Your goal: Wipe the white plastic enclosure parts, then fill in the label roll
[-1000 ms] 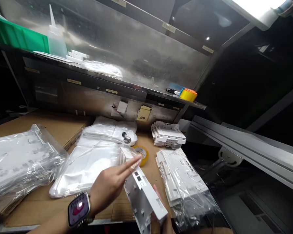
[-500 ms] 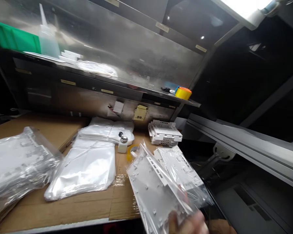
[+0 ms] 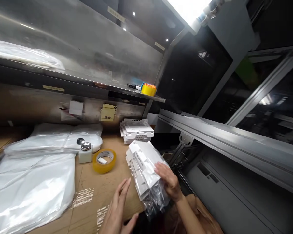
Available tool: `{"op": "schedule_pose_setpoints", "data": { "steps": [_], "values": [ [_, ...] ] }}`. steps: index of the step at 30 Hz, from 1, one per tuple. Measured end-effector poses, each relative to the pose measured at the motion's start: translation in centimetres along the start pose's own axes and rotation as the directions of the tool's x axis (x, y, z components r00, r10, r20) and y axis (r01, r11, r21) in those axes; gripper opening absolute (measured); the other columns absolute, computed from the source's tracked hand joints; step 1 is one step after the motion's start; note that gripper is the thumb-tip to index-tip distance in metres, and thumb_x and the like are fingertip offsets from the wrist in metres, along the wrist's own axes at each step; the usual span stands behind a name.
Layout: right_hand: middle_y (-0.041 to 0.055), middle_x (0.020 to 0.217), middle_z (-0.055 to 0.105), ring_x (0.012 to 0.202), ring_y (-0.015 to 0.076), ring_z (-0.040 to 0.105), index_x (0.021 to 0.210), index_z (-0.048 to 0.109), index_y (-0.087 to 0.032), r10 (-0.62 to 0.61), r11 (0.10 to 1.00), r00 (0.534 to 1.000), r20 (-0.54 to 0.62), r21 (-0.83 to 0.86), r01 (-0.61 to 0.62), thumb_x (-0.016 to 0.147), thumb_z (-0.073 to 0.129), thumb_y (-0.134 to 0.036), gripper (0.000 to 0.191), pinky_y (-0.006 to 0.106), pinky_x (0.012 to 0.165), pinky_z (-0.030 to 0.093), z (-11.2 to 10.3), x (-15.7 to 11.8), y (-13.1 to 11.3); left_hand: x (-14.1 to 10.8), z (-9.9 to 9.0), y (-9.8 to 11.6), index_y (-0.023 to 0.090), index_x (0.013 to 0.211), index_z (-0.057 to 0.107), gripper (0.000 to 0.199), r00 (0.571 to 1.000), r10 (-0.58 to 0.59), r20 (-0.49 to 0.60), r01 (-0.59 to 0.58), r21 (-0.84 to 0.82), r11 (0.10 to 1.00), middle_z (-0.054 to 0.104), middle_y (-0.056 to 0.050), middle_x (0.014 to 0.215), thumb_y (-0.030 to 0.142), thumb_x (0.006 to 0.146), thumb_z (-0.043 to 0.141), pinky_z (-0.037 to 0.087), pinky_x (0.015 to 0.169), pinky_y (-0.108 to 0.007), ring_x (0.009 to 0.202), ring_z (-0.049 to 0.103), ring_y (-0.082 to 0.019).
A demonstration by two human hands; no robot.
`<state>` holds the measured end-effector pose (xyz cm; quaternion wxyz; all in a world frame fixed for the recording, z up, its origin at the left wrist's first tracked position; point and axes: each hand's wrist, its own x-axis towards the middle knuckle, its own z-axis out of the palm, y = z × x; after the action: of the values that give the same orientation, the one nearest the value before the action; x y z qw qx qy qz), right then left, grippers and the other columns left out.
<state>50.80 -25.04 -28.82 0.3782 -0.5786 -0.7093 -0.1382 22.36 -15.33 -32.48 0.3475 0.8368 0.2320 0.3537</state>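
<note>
White plastic panels in clear bags lie stacked at the right front edge of the cardboard-covered bench. My right hand rests on the right side of this stack, fingers stretched out and flat against the bag. Left of the stack is my left hand, its fingers and thumb apart, holding nothing. A gap of brown cardboard shows between its fingertips and the panels. Crumpled loose ends of the bags hang toward me at the bench edge. Behind the stack sit more white plastic panels.
A roll of yellowish tape and a small white bottle with a metal top stand left of the panels. Clear plastic bags cover the bench's left. A metal rail runs along the right. The shelf holds a yellow roll.
The bagged panel that was held in a hand now lies on the stack. My left hand shows empty beside it. The view has swung right.
</note>
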Motion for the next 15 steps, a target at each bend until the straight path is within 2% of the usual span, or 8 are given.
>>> {"op": "schedule_pose_setpoints", "data": {
  "steps": [2,5,6,8,10,11,12,15],
  "values": [
    [0.0016,0.15,0.065,0.143,0.0268,0.058,0.149,0.057,-0.04,-0.021,1.0,0.996,0.083,-0.009,0.022,0.089,0.051,-0.008,0.069,0.055,0.115,0.051,0.7,-0.4,0.4,1.5,2.3,-0.7,0.035,0.167,0.012,0.096,1.0,0.015,0.01,-0.016,0.054,0.998,0.024,-0.02,0.172,0.018,0.09,0.067,0.049,0.114,-0.06,0.154,0.037,-0.042],
    [0.0046,0.159,0.055,0.15,0.0294,0.049,0.152,0.055,-0.036,0.096,0.995,0.965,0.245,0.001,-0.1,0.079,0.057,-0.01,0.077,0.061,0.124,0.037,1.1,-0.2,0.0,3.8,5.6,-0.9,0.036,0.166,0.014,0.107,0.995,0.099,0.026,-0.101,0.086,0.991,0.006,-0.019,0.175,0.017,0.081,0.077,0.043,0.117,-0.066,0.158,0.023,-0.048],
    [0.0063,0.162,0.051,0.153,0.0307,0.045,0.154,0.052,-0.035,0.151,0.987,0.936,0.317,0.011,-0.163,0.078,0.061,-0.012,0.08,0.063,0.126,0.032,0.7,0.2,0.0,4.6,6.5,-1.0,0.037,0.166,0.017,0.108,0.991,0.126,0.034,-0.129,0.093,0.987,0.004,-0.018,0.175,0.015,0.079,0.078,0.041,0.118,-0.068,0.159,0.018,-0.049],
    [0.0096,0.168,0.042,0.156,0.0334,0.039,0.159,0.047,-0.032,0.219,0.958,0.841,0.495,0.056,-0.282,0.075,0.073,-0.019,0.088,0.063,0.127,0.028,-0.6,1.4,0.3,5.8,7.9,-1.2,0.041,0.164,0.023,0.105,0.987,0.152,0.045,-0.156,0.104,0.982,0.003,-0.014,0.176,0.005,0.077,0.072,0.038,0.118,-0.071,0.16,0.01,-0.051],
    [0.0103,0.168,0.042,0.155,0.0347,0.039,0.157,0.05,-0.031,0.242,0.927,0.766,0.596,0.092,-0.365,0.068,0.085,-0.027,0.095,0.056,0.124,0.036,-2.5,2.6,1.0,6.5,9.0,-1.7,0.043,0.162,0.025,0.105,0.985,0.167,0.053,-0.172,0.109,0.979,0.006,-0.012,0.176,-0.004,0.076,0.062,0.039,0.117,-0.073,0.16,0.009,-0.051],
    [0.0093,0.166,0.045,0.154,0.0338,0.042,0.153,0.055,-0.032,0.275,0.91,0.751,0.6,0.089,-0.405,0.067,0.089,-0.03,0.093,0.052,0.123,0.04,-3.5,3.3,1.5,6.7,9.4,-2.0,0.043,0.163,0.024,0.108,0.985,0.169,0.047,-0.173,0.115,0.978,0.008,-0.012,0.176,-0.008,0.074,0.058,0.039,0.117,-0.073,0.16,0.01,-0.05],
    [0.0083,0.162,0.051,0.151,0.0321,0.048,0.15,0.059,-0.032,0.33,0.895,0.756,0.566,0.066,-0.441,0.069,0.088,-0.031,0.085,0.048,0.121,0.044,-4.5,4.0,2.2,6.7,9.7,-2.2,0.043,0.163,0.02,0.112,0.985,0.169,0.035,-0.172,0.12,0.978,0.009,-0.013,0.176,-0.011,0.072,0.056,0.039,0.117,-0.073,0.16,0.01,-0.05],
    [0.0087,0.146,0.068,0.136,0.0262,0.063,0.14,0.067,-0.028,0.528,0.846,0.803,0.275,-0.098,-0.523,0.093,0.068,-0.032,0.047,0.045,0.114,0.052,-7.8,7.1,5.5,6.2,10.0,-2.6,0.044,0.165,0.007,0.117,0.988,0.151,-0.03,-0.146,0.126,0.981,0.012,-0.016,0.175,-0.006,0.075,0.062,0.042,0.113,-0.077,0.157,0.017,-0.055]
  ]
}}
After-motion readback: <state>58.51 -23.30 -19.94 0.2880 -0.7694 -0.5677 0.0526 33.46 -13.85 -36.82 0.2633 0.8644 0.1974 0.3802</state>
